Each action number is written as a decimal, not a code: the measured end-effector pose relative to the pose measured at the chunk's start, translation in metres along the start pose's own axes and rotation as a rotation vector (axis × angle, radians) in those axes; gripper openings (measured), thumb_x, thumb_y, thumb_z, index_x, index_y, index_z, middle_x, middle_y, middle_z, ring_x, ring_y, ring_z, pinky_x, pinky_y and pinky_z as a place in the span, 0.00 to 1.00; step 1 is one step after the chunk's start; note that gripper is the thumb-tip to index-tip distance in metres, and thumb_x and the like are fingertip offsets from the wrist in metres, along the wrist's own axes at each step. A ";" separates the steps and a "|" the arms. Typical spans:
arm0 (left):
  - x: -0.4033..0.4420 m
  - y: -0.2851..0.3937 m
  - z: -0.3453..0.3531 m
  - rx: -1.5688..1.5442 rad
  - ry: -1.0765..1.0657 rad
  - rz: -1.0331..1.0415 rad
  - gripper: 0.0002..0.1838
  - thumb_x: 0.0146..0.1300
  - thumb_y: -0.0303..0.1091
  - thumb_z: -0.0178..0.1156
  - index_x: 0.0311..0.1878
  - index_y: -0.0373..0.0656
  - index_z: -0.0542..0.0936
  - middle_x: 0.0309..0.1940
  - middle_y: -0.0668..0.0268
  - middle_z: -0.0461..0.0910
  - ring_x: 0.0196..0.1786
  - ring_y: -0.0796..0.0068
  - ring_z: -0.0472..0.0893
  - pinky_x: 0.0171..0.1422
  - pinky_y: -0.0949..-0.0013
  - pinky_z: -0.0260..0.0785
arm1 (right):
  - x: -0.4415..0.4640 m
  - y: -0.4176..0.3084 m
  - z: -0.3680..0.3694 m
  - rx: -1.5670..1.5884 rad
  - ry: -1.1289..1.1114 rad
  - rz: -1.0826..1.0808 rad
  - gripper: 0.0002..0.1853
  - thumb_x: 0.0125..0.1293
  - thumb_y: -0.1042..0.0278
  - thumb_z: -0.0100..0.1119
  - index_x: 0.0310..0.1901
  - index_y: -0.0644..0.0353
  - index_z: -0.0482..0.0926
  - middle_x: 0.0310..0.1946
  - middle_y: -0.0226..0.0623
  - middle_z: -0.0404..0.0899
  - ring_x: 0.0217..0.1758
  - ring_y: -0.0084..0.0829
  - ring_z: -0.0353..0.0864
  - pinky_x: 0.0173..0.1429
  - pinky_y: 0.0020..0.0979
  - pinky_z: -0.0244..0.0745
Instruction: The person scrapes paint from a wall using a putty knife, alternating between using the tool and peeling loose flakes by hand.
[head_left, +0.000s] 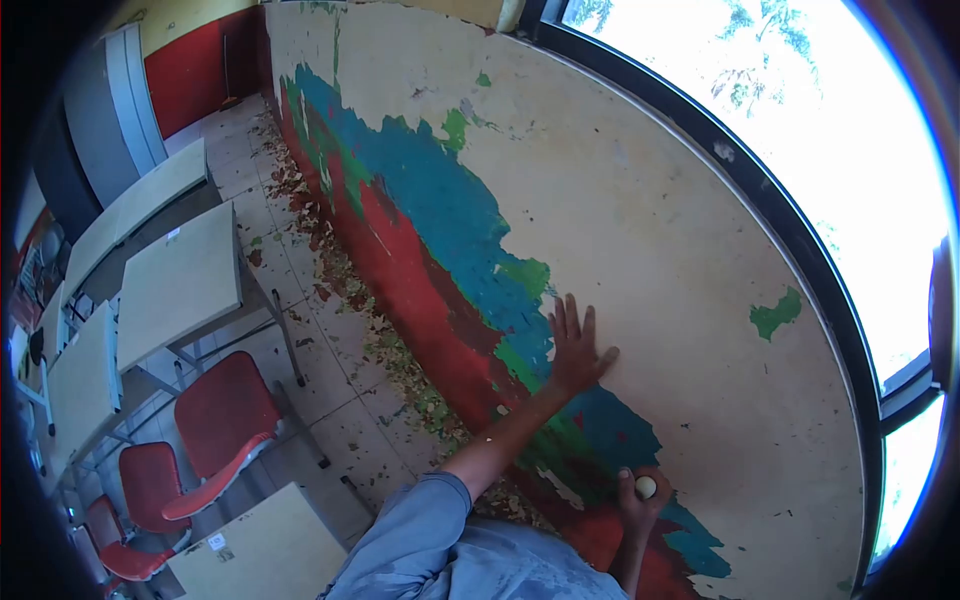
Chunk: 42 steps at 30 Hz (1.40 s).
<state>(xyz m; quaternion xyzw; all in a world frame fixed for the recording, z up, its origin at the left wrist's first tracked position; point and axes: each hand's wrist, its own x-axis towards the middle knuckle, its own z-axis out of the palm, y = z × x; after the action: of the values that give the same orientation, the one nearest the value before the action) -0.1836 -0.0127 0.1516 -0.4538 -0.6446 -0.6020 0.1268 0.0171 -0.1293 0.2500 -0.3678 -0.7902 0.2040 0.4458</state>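
Left hand on peeling wall, illegible label

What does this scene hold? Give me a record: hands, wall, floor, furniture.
Left hand: spread, apparently pressed on the peeling multicoloured painted wall
Right hand: grip closed on a pale, round-ended object, mostly hidden
Wall: mostly beige above; ragged teal, green and red areas below
Floor: pale, square-tiled, multicoloured flakes along the wall's base
Furniture: pale rectangular-topped tables, red chairs
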 end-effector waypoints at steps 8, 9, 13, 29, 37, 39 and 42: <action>0.002 -0.015 -0.019 0.122 -0.172 0.067 0.41 0.52 0.56 0.54 0.59 0.31 0.58 0.63 0.37 0.40 0.65 0.35 0.40 0.63 0.37 0.33 | 0.017 -0.020 0.018 0.100 -0.075 0.103 0.12 0.49 0.72 0.64 0.17 0.62 0.69 0.11 0.27 0.64 0.16 0.16 0.60 0.21 0.21 0.57; 0.002 -0.022 -0.024 0.139 -0.185 0.094 0.41 0.52 0.56 0.54 0.59 0.31 0.58 0.63 0.37 0.41 0.65 0.35 0.41 0.64 0.38 0.35 | 0.019 -0.019 0.019 0.114 -0.090 0.128 0.12 0.49 0.72 0.64 0.17 0.62 0.69 0.11 0.27 0.64 0.16 0.16 0.61 0.20 0.21 0.57; 0.007 -0.044 -0.047 0.161 -0.268 0.096 0.42 0.52 0.54 0.56 0.60 0.32 0.56 0.63 0.38 0.42 0.65 0.37 0.46 0.64 0.46 0.45 | 0.034 -0.013 0.027 0.170 -0.158 0.141 0.12 0.49 0.72 0.64 0.18 0.62 0.70 0.11 0.29 0.64 0.15 0.17 0.61 0.20 0.21 0.57; 0.046 -0.124 -0.053 0.233 -0.209 -0.024 0.50 0.51 0.59 0.53 0.63 0.28 0.45 0.64 0.37 0.36 0.68 0.43 0.39 0.67 0.47 0.33 | 0.080 0.047 0.105 0.573 -0.013 0.171 0.08 0.46 0.73 0.64 0.20 0.61 0.72 0.13 0.31 0.70 0.16 0.22 0.68 0.24 0.23 0.65; 0.075 -0.172 -0.074 0.248 -0.220 0.096 0.49 0.51 0.59 0.54 0.63 0.28 0.46 0.64 0.37 0.36 0.67 0.41 0.39 0.66 0.45 0.33 | 0.105 0.018 0.143 0.963 0.024 0.104 0.11 0.47 0.71 0.63 0.22 0.64 0.69 0.16 0.32 0.68 0.16 0.23 0.65 0.21 0.25 0.64; 0.086 -0.187 -0.084 0.324 -0.273 0.142 0.49 0.51 0.58 0.55 0.63 0.30 0.47 0.64 0.37 0.36 0.67 0.41 0.39 0.66 0.44 0.34 | 0.113 0.001 0.158 1.082 -0.001 0.052 0.14 0.49 0.67 0.62 0.23 0.65 0.66 0.14 0.34 0.65 0.14 0.23 0.61 0.17 0.25 0.58; 0.108 -0.197 -0.099 0.126 -0.178 0.030 0.48 0.51 0.56 0.56 0.63 0.32 0.48 0.64 0.38 0.36 0.67 0.40 0.39 0.65 0.44 0.35 | 0.124 -0.027 0.180 1.054 0.005 -0.177 0.17 0.56 0.58 0.55 0.29 0.62 0.63 0.14 0.31 0.61 0.14 0.22 0.58 0.16 0.23 0.52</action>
<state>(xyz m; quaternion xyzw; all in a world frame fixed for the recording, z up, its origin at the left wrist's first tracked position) -0.4274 -0.0274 0.1220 -0.5061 -0.6829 -0.5159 0.1063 -0.1887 -0.0511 0.2422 -0.0263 -0.6076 0.5339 0.5875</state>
